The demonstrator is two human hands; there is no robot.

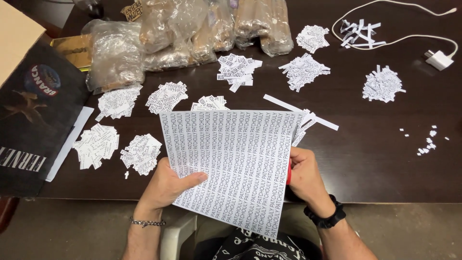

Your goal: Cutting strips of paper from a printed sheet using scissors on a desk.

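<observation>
Left hand (168,185) and right hand (304,174) gripping printed sheet (231,163), cut label piles (139,153) around, dark table (375,159)

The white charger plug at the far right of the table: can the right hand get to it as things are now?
Probably not at once. The right hand is closed on the printed sheet and on something red behind it. The charger plug lies far off on the table; only small paper bits lie between.
</observation>
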